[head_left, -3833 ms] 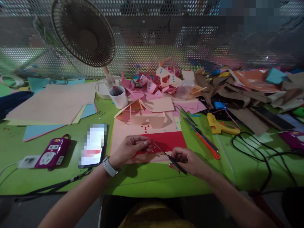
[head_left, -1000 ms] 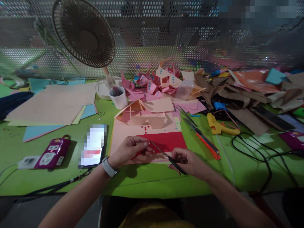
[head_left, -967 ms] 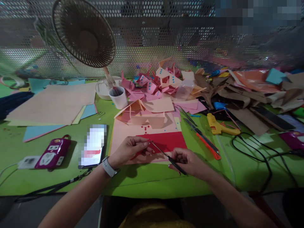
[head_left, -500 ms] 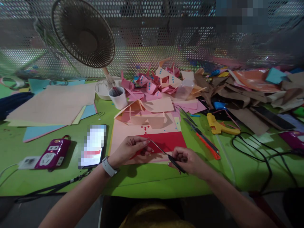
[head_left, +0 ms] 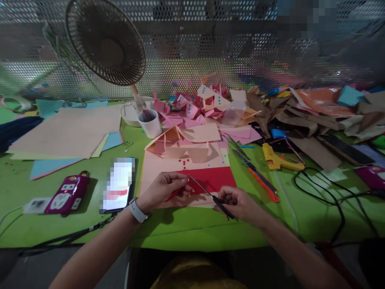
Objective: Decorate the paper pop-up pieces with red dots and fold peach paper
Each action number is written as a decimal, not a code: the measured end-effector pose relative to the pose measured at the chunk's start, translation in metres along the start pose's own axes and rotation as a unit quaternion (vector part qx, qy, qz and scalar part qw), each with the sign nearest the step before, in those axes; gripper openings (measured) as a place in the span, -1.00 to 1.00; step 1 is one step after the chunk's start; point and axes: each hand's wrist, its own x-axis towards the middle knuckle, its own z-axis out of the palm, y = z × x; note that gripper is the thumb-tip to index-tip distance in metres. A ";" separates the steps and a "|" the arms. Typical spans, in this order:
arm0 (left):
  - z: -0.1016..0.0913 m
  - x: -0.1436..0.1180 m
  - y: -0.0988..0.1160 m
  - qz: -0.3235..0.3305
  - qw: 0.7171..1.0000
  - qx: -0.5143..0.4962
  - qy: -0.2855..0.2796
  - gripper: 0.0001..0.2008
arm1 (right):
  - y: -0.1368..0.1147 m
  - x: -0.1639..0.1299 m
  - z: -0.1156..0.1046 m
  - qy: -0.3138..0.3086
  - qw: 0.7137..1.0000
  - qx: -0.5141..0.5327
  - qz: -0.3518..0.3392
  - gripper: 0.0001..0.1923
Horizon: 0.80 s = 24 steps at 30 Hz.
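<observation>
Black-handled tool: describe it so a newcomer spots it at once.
On the green table, find the red sheet. By its near right corner, the right hand grips the black-handled tool, its tip toward the left hand. Unlike the orange-and-black tool lying farther right, it's held.

1. Our slim tool [head_left: 214,198] has a shiny metal shaft [head_left: 201,185] and a dark, matt, plastic-looking handle [head_left: 222,206].
2. We see smooth, matt paper in the red sheet [head_left: 215,179].
3. The folded peach piece [head_left: 199,151] looks like stiff, matt card.
4. We find glossy plastic on the purple power block [head_left: 72,188].
5. Brown scraps [head_left: 296,121] look like creased, dull paper.
6. The orange packet [head_left: 320,103] shines like plastic film.
7. Our green tabletop [head_left: 180,233] looks smooth, faintly glossy.
</observation>
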 end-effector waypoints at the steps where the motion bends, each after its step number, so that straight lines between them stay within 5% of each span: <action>1: 0.000 0.000 0.000 0.001 1.000 -0.001 0.000 -0.66 | 0.000 0.000 0.000 0.001 1.000 0.000 -0.002 -0.43; 24: 0.001 0.000 0.001 0.008 1.000 -0.012 -0.008 -0.67 | 0.001 -0.002 -0.001 -0.027 0.999 -0.017 -0.013 -0.48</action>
